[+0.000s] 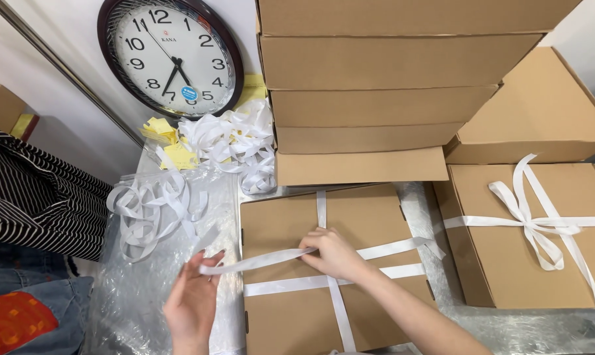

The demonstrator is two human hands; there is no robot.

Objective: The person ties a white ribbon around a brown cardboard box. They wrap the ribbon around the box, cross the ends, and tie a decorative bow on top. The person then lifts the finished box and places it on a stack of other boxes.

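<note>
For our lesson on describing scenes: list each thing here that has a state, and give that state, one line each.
Left hand: pinching ribbon end.
Right hand: pressing ribbon crossing on box.
White ribbon: wrapped crosswise, not yet tied.
Middle cardboard box: closed.
Box at right: closed, ribbon tied in bow.
Stacked boxes: closed.
Wall clock: leaning against the wall.

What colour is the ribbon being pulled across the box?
White. The ribbon runs between the left hand and right hand over the brown box, head view.

One head-worn camera looks steeply down from close above the table (508, 325), facing forward toward the white wall (67, 112). Its near edge lies at the frame's bottom; no second view overlaps it.
</note>
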